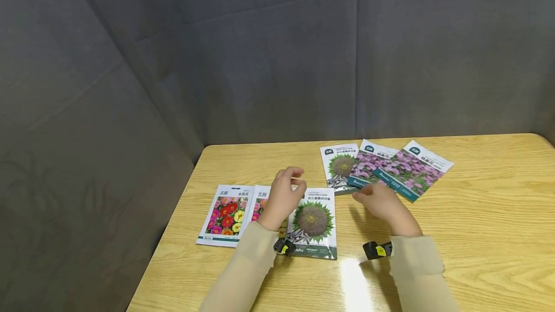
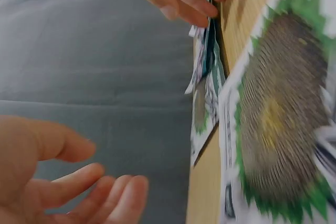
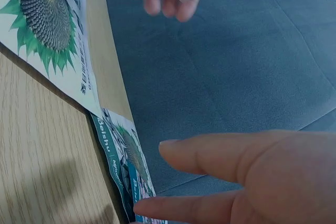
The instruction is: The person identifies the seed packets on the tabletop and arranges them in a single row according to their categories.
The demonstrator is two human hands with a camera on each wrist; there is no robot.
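Note:
My left hand (image 1: pixel 284 196) hovers above the seed packets at the left-centre of the table, its fingers loosely bent with nothing between them. Below it lies a sunflower seed packet (image 1: pixel 313 220), which overlaps a flower seed packet (image 1: pixel 261 203) partly hidden by my wrist. My right hand (image 1: pixel 383 203) is by the lower edge of the far group, thumb and forefinger apart in the right wrist view. That group holds another sunflower seed packet (image 1: pixel 339 166) and two purple-flower packets, one in the middle (image 1: pixel 369 160) and one tilted at right (image 1: pixel 418 170).
At the far left lies a packet with red, pink and yellow flowers (image 1: pixel 226 215). All packets lie flat on a wooden table (image 1: pixel 490 215). A grey cloth (image 1: pixel 277 71) hangs behind the table and along its left side.

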